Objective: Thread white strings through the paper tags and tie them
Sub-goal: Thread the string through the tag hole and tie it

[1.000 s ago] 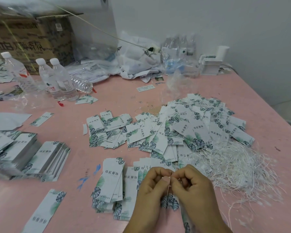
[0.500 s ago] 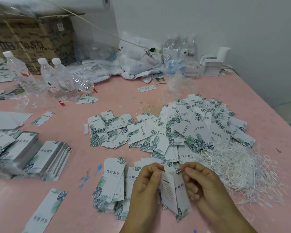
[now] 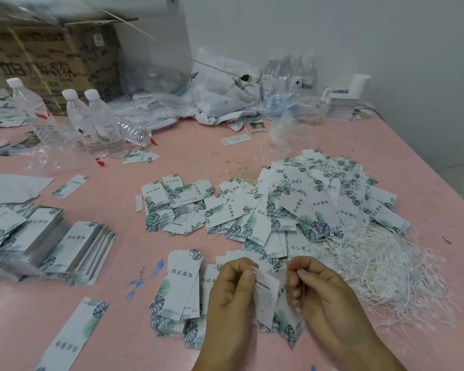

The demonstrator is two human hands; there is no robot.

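My left hand (image 3: 232, 287) pinches the top corner of a small bundle of paper tags (image 3: 265, 298), which hangs in front of me, printed side showing. My right hand (image 3: 310, 285) pinches a thin white string (image 3: 279, 268) that runs from the tags' top to its fingers. A tangled heap of white strings (image 3: 381, 266) lies just right of my hands. A big pile of leaf-print tags (image 3: 306, 202) covers the table's middle. A smaller stack of tags (image 3: 181, 285) lies left of my left hand.
Neat tag stacks (image 3: 65, 247) sit at the left on the pink table (image 3: 252, 151). Water bottles (image 3: 91, 121) stand at the back left before a cardboard box (image 3: 54, 62). Plastic bags (image 3: 225, 95) and a white holder (image 3: 343, 100) line the wall. The table's right edge runs diagonally.
My hands have drawn apart. The tags, first hidden between my fingers, now hang from my left hand, and the string is stretched out towards my right hand.
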